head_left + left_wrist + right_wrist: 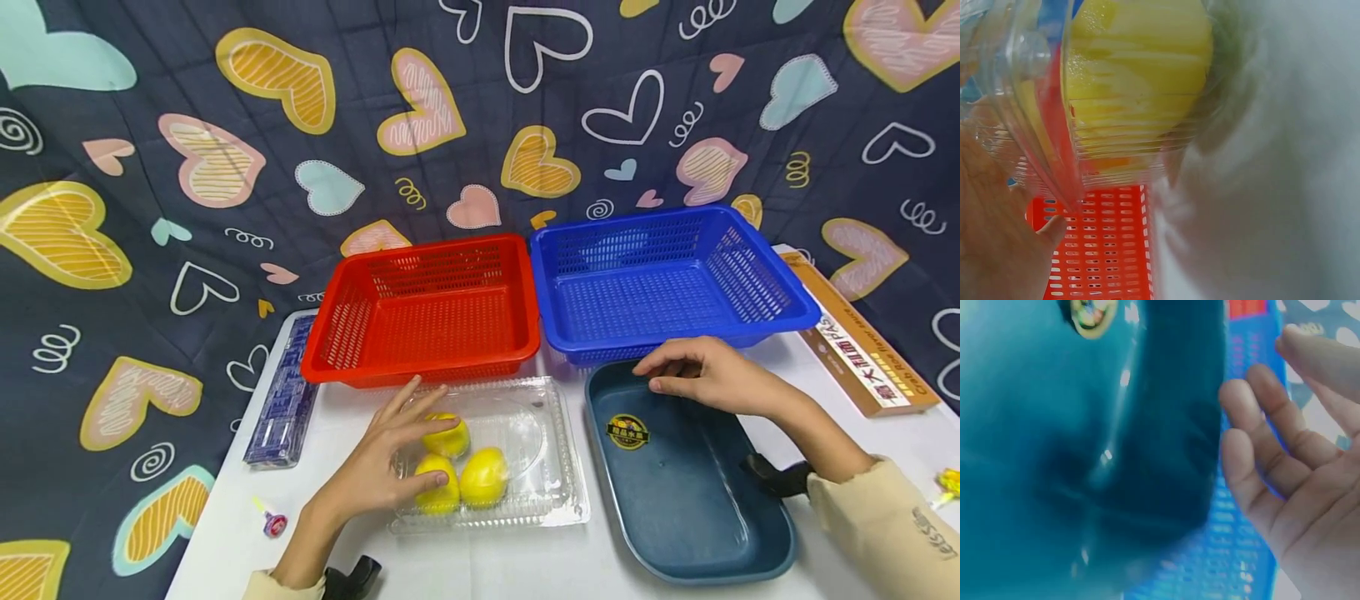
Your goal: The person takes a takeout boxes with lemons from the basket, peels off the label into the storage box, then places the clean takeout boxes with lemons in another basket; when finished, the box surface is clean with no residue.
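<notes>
My left hand (378, 462) is spread over the left side of a clear plastic box (536, 425), its fingers apart and gripping nothing. Three yellow fruits (484, 477) lie in the left half of this box; whether its lid is fastened, I cannot tell. In the left wrist view, one yellow fruit (1138, 69) shows through the ribbed wall near the hand. Over the far end of a dark teal tray (667, 492) is my right hand (708, 377), fingers loosely bent and holding nothing. The right wrist view shows its fingertips close to the tray's rim; contact is unclear.
Behind the box sits a red basket (442, 321), with a blue basket (637, 292) to its right. A packet with blue contents (281, 408) lies far left, a lollipop (274, 523) nearer. A long brown box (862, 342) lies at right.
</notes>
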A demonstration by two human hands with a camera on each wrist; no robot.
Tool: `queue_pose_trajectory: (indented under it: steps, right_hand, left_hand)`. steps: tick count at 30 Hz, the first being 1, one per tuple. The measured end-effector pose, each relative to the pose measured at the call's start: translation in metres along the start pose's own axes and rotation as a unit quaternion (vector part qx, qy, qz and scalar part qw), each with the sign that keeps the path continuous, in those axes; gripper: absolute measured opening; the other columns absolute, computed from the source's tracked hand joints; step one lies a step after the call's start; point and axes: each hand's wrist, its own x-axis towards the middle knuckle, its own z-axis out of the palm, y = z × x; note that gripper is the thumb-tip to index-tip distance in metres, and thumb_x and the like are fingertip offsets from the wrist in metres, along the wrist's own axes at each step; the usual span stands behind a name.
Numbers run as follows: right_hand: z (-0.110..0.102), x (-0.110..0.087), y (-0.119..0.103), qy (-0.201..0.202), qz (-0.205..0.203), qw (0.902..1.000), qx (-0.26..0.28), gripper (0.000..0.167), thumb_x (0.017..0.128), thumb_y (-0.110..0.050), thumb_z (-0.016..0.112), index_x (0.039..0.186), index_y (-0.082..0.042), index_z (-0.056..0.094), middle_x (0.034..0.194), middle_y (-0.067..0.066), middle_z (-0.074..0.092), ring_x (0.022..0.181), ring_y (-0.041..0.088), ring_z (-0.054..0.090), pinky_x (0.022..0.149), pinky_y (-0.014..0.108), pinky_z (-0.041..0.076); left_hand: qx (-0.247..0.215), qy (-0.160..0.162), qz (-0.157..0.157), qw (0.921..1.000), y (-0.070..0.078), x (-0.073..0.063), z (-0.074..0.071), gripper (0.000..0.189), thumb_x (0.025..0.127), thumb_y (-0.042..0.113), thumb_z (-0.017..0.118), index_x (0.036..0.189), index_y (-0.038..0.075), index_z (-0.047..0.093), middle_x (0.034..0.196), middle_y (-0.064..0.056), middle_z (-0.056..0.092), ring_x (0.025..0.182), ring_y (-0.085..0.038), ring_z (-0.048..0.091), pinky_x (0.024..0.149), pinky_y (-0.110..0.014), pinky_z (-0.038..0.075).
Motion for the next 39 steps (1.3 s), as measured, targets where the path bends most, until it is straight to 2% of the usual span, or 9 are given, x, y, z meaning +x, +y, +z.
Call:
queue_pose_trajectory:
  steps: [8,15,18,21,23,30,33,36,39]
  right_hand:
    - [-0.033,-0.013,0.004,0.121,0.041,0.9900,-0.060,0.017,0.095,-0.011,0.071,0.111,-0.014,0.077,0.097,-0.005,0.075,0.082,0.003,0.065,0.071,0.017,0.053]
    - [-0.060,-0.019,0.028,0.277,0.062,0.9522,-0.112,0.019,0.091,-0.012,0.076,0.110,-0.010,0.077,0.092,-0.026,0.063,0.085,-0.007,0.053,0.070,0.011,0.040]
    - [-0.069,-0.024,0.043,0.316,0.076,0.9349,-0.142,0.026,0.091,-0.012,0.075,0.115,-0.006,0.075,0.106,-0.010,0.067,0.103,0.004,0.055,0.084,0.021,0.040]
    - [-0.076,-0.030,0.056,0.319,0.112,0.9262,-0.166,0.033,0.093,-0.017,0.072,0.123,-0.002,0.070,0.122,0.018,0.063,0.121,0.032,0.052,0.102,0.049,0.034]
    - [-0.079,-0.034,0.063,0.308,0.131,0.9263,-0.173,0.039,0.094,-0.020,0.071,0.127,0.001,0.066,0.130,0.031,0.055,0.125,0.052,0.043,0.101,0.068,0.023]
    - [-0.084,-0.033,0.081,0.253,0.192,0.9284,-0.193,0.075,0.093,-0.042,0.068,0.150,0.001,0.045,0.161,0.030,0.031,0.144,0.057,0.026,0.094,0.075,0.015]
    - [-0.084,-0.032,0.086,0.234,0.208,0.9286,-0.199,0.086,0.093,-0.048,0.065,0.156,0.000,0.033,0.164,0.029,0.024,0.146,0.059,0.021,0.094,0.075,0.014]
    - [-0.084,-0.032,0.090,0.225,0.218,0.9273,-0.205,0.092,0.093,-0.051,0.063,0.159,0.001,0.025,0.165,0.029,0.022,0.146,0.060,0.018,0.094,0.075,0.014]
    - [-0.083,-0.032,0.092,0.215,0.225,0.9274,-0.207,0.095,0.094,-0.053,0.061,0.160,0.001,0.019,0.167,0.028,0.017,0.147,0.061,0.014,0.094,0.075,0.014]
  left_hand:
    - [0.001,0.002,0.002,1.0000,0.003,0.000,-0.002,0.059,0.079,0.039,0.083,0.134,0.027,0.068,0.162,0.008,0.041,0.159,-0.032,0.013,0.115,-0.079,0.015]
    - [0.006,0.009,0.013,0.9999,0.004,-0.002,-0.001,0.060,0.079,0.038,0.083,0.135,0.025,0.067,0.163,0.005,0.042,0.158,-0.036,0.016,0.116,-0.077,0.016]
    - [0.011,0.018,0.020,0.9996,0.003,-0.003,0.001,0.057,0.080,0.037,0.082,0.134,0.026,0.067,0.162,0.004,0.043,0.158,-0.036,0.017,0.116,-0.076,0.017]
    - [0.020,0.035,0.031,0.9987,0.002,-0.004,0.003,0.051,0.083,0.034,0.078,0.132,0.025,0.069,0.160,0.004,0.046,0.158,-0.033,0.019,0.116,-0.076,0.018]
    - [0.025,0.049,0.037,0.9978,0.000,-0.005,0.004,0.047,0.084,0.030,0.075,0.131,0.024,0.069,0.159,0.003,0.047,0.157,-0.033,0.021,0.115,-0.076,0.018]
    - [-0.010,0.116,0.020,0.9930,-0.005,-0.016,0.011,0.044,0.088,0.014,0.073,0.131,0.020,0.068,0.157,-0.005,0.049,0.152,-0.035,0.031,0.115,-0.073,0.024]
    - [-0.028,0.150,-0.006,0.9882,-0.005,-0.022,0.015,0.046,0.089,0.010,0.073,0.134,0.019,0.066,0.155,-0.005,0.051,0.149,-0.025,0.039,0.121,-0.052,0.031]
    - [-0.037,0.180,-0.031,0.9825,-0.003,-0.025,0.018,0.047,0.091,0.008,0.072,0.136,0.015,0.063,0.152,-0.006,0.052,0.142,-0.015,0.045,0.114,-0.030,0.038]
    - [-0.044,0.198,-0.051,0.9779,-0.001,-0.027,0.019,0.046,0.091,0.008,0.072,0.136,0.013,0.063,0.148,-0.011,0.050,0.136,-0.012,0.046,0.104,-0.024,0.043]
